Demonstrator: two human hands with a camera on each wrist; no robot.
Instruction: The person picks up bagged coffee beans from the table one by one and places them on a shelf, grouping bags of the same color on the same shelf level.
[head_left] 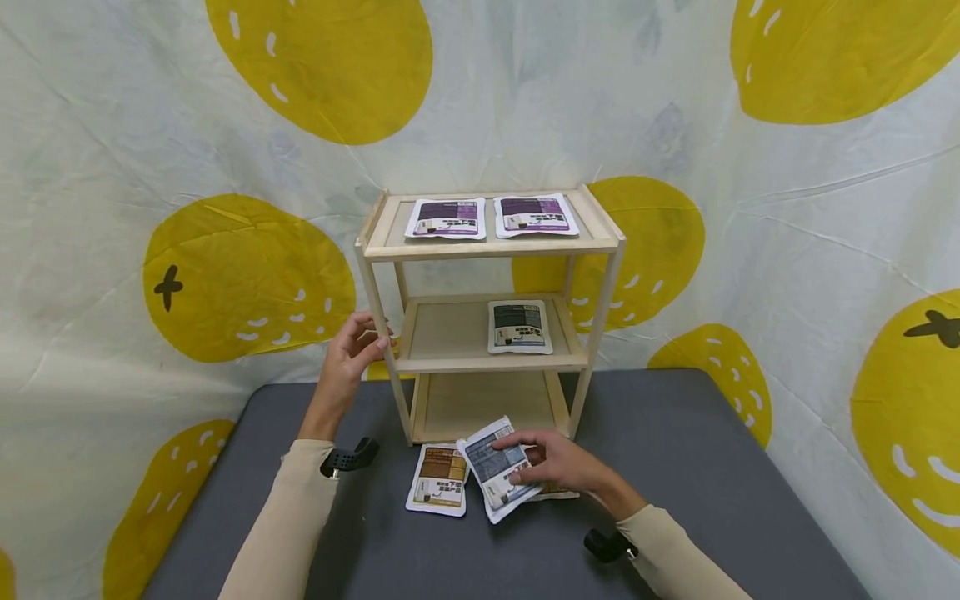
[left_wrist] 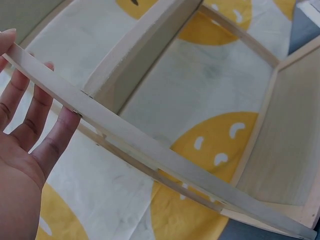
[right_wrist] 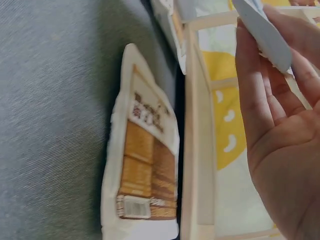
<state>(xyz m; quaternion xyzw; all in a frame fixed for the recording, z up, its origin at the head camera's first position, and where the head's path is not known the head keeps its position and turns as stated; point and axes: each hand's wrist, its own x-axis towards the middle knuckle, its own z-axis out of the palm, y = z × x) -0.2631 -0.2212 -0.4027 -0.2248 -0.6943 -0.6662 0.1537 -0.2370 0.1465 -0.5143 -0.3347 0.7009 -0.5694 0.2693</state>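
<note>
Rack (head_left: pixel 491 250) I see gripped by my left hand (head_left: pixel 351 354) bears three pouches (head_left: pixel 450 218) beyond my right hand (head_left: pixel 564 462), which pinches a blue pouch (head_left: pixel 495 465).

Six packets are showing, folks, and here they're coming by colour! Two purple packets (head_left: pixel 450 218) are sharing the top shelf, while just one dark green packet (head_left: pixel 519 327) is lying on the middle shelf. Down on the one grey table (head_left: pixel 675 467), two brown packets (head_left: pixel 440 479) are resting, one partly covered. One blue packet (head_left: pixel 495 467) is sitting in one right hand (head_left: pixel 562 462), and one left hand (head_left: pixel 352 346) is gripping the one wooden rack (head_left: pixel 491 365). Three shelves (head_left: pixel 450 325) and four posts (head_left: pixel 601 315) are making that up, and two black wristbands (head_left: pixel 352 457) are showing!
</note>
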